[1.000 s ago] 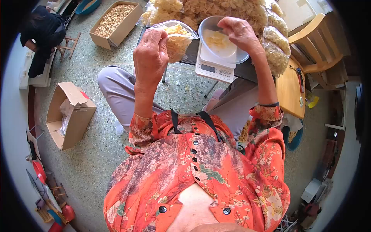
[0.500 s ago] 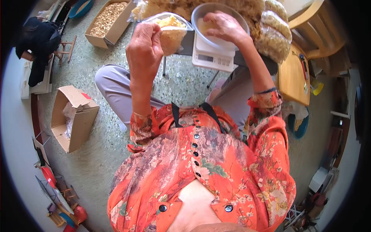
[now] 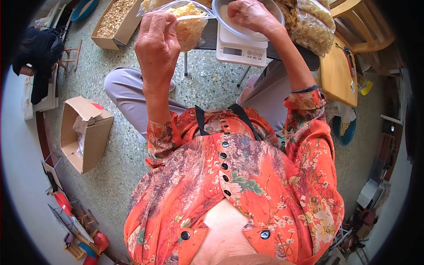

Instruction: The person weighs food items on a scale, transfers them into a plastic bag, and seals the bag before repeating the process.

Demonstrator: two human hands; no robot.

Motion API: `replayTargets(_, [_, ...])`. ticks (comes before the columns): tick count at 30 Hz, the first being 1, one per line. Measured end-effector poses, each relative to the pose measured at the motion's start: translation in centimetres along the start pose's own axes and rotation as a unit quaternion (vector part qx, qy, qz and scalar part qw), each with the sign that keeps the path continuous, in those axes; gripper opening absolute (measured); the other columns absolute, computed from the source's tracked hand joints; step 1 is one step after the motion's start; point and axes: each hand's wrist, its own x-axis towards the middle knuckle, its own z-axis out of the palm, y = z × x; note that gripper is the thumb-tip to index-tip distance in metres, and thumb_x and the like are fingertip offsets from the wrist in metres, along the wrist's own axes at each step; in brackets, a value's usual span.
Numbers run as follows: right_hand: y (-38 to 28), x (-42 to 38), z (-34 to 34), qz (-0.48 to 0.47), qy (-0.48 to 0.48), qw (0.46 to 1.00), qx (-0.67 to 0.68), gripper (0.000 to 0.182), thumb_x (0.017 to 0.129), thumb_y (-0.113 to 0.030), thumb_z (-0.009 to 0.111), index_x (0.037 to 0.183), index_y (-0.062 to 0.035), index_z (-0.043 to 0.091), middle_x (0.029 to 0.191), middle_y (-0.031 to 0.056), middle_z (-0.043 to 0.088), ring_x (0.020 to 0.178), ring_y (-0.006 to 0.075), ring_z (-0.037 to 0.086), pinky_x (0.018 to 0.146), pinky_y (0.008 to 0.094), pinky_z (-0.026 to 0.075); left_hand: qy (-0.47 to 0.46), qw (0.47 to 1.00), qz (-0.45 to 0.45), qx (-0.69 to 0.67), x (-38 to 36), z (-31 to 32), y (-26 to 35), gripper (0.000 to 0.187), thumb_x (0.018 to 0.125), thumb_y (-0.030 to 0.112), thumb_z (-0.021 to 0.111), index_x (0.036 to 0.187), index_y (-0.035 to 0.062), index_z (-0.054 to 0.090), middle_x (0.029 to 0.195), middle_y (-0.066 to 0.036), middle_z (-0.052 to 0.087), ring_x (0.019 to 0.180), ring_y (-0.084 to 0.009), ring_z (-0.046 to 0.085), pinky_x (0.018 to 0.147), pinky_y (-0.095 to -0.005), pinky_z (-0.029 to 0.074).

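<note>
"Bag [image 3: 191, 33] secure?"
"The left hand's [image 3: 157, 39] grip pinched its rim, mouth gaping, flakes [image 3: 187, 9] inside."
"What changed?"
"The right hand [image 3: 256, 17] had moved farther into the bowl [image 3: 225, 24] atop the scale [image 3: 243, 53], fingers curled. Whether its grip held anything, I couldn't tell. Work seemed centred there, the bag kept open alongside."

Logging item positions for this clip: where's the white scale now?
In the head view, the white scale sits near the top, right of centre, beneath the clear bowl at the right hand.
</note>
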Motion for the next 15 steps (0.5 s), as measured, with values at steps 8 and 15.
replayTargets(8, [-0.2,0.1,-0.8,0.009,0.016,0.998,0.066,0.006,0.078,-0.013,0.069,0.077,-0.0081,0.071,0.075,0.0142,0.069,0.074,0.0346,0.068,0.069,0.0444,0.055,-0.001,1.000,0.003,0.003,0.1,0.0,0.1,0.015,0.086,-0.001,0.073,0.097,0.0059,0.066,0.098,-0.013,0.066,0.088,-0.0338,0.069,0.077,-0.0416,0.056])
replayTargets(15, [0.4,0.0,-2.5,0.068,-0.011,0.993,0.099,0.007,0.074,-0.009,0.071,0.079,-0.0080,0.076,0.077,0.0130,0.072,0.074,0.0265,0.071,0.071,0.0365,0.057,0.009,0.999,0.026,0.015,0.3,0.1,-0.1,0.010,0.088,-0.002,0.073,0.096,0.0035,0.070,0.096,-0.006,0.069,0.084,-0.0183,0.068,0.073,-0.0306,0.057])
